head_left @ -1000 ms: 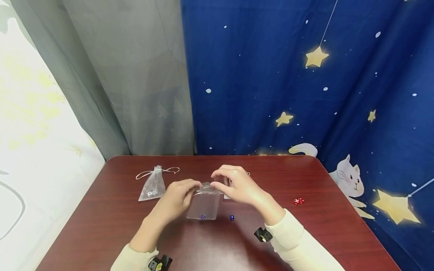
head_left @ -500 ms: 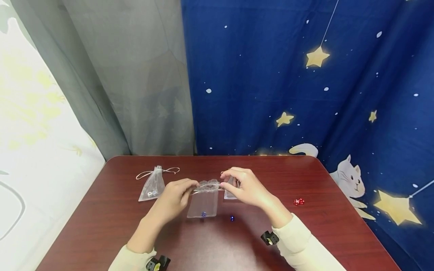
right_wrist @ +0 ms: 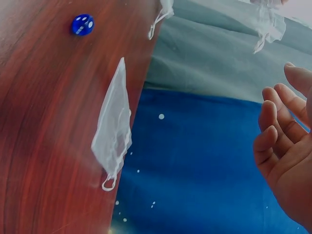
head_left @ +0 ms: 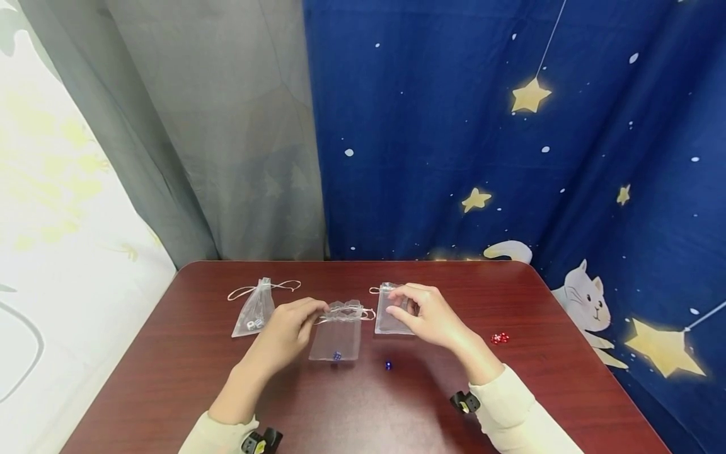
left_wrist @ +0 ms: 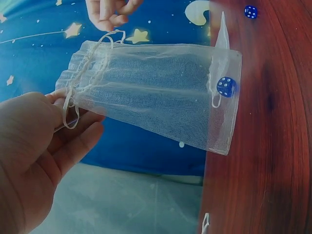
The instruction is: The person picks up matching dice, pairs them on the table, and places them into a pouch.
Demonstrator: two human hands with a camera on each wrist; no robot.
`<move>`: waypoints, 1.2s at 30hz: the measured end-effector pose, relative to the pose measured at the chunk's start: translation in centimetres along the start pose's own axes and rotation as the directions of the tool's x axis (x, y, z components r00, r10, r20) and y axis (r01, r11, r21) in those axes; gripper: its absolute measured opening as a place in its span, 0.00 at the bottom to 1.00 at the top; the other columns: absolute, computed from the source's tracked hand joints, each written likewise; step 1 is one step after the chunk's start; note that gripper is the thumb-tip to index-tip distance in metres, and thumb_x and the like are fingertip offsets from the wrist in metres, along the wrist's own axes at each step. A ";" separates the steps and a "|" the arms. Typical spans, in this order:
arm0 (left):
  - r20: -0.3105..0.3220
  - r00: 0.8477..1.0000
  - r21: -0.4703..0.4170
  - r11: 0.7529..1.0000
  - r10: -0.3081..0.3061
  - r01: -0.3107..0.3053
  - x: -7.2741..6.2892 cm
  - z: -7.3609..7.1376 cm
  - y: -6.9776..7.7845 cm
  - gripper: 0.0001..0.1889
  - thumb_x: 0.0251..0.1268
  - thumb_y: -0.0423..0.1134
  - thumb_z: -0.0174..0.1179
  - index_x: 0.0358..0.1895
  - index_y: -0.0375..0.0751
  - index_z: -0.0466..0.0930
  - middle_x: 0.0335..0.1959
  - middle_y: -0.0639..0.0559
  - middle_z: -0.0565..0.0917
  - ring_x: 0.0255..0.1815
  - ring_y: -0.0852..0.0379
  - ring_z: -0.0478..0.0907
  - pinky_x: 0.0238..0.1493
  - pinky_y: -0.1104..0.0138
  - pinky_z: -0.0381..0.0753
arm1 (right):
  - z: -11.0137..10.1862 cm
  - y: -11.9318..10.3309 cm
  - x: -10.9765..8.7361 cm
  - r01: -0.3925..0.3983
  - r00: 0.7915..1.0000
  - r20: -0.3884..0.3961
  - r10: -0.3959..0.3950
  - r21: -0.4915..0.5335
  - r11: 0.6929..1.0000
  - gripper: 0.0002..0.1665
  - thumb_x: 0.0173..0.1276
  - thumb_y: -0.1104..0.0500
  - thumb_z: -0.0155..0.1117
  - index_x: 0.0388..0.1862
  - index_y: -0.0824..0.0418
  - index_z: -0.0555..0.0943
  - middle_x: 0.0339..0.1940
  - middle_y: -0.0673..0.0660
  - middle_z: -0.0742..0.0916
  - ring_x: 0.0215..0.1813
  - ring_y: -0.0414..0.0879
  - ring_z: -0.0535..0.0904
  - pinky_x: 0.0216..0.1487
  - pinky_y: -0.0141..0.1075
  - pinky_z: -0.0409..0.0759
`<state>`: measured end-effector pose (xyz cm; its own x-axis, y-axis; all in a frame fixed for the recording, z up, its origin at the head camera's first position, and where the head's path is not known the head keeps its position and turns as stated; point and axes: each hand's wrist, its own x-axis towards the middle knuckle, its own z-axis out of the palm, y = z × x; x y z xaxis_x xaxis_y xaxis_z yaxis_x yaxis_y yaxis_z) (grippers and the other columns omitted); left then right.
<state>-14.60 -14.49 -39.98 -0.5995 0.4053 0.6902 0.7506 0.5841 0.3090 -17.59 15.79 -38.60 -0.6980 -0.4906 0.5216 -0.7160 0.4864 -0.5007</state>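
Observation:
A sheer white drawstring bag (left_wrist: 156, 92) hangs from my left hand (head_left: 288, 326), which pinches it near its gathered top. One blue die (left_wrist: 225, 87) lies at the bag's bottom. To the right, my right hand (head_left: 428, 312) hovers above the table with nothing in it, its fingers loosely bent. Partly behind that hand is another sheer bag (head_left: 390, 323), lying flat. A second blue die (head_left: 388, 365) sits on the tabletop, just right of the held bag.
At the left a closed drawstring bag (head_left: 256, 310) holds white dice. Several red dice (head_left: 500, 338) lie together on the right of the dark red table (head_left: 363, 410). Curtains (head_left: 420, 157) hang behind the table's far edge.
My right hand has let go of the held bag's top edge and moved right, away from it. My left hand keeps its pinch and has shifted slightly left. More of the flat bag shows.

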 end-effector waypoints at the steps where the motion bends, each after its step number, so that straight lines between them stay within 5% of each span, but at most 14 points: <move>1: 0.000 1.000 0.001 1.000 -0.001 0.001 0.0 0.0 0.0 0.13 0.59 0.18 0.64 0.39 0.39 0.85 0.36 0.56 0.86 0.37 0.61 0.84 0.41 0.64 0.86 | 0.0 0.1 -0.1 -0.003 1.000 -0.001 0.003 -0.001 1.000 0.10 0.64 0.60 0.75 0.44 0.57 0.86 0.30 0.44 0.82 0.25 0.36 0.74 0.26 0.30 0.77; 20: -0.028 0.999 -0.028 0.999 0.027 -0.028 -0.3 0.3 -0.3 0.15 0.56 0.16 0.64 0.39 0.39 0.85 0.36 0.56 0.87 0.38 0.61 0.84 0.41 0.66 0.85 | 2.3 3.3 -2.9 -0.092 0.995 0.024 0.092 -0.004 0.996 0.10 0.64 0.60 0.75 0.42 0.57 0.85 0.30 0.43 0.83 0.23 0.32 0.73 0.25 0.29 0.76; 36: -0.023 1.000 -0.019 1.000 0.013 -0.013 -0.2 0.4 -0.4 0.13 0.58 0.17 0.64 0.39 0.39 0.85 0.36 0.56 0.87 0.38 0.62 0.84 0.41 0.66 0.85 | 5.0 4.6 -4.7 -0.155 0.955 0.242 0.174 -0.096 0.983 0.10 0.67 0.55 0.72 0.43 0.59 0.84 0.30 0.41 0.83 0.24 0.30 0.73 0.28 0.28 0.76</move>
<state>-14.91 -14.51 -40.48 -0.5833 0.3964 0.7089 0.7636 0.5652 0.3122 -17.67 16.73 -46.85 -0.7928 -0.5586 0.2438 -0.5953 0.6239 -0.5063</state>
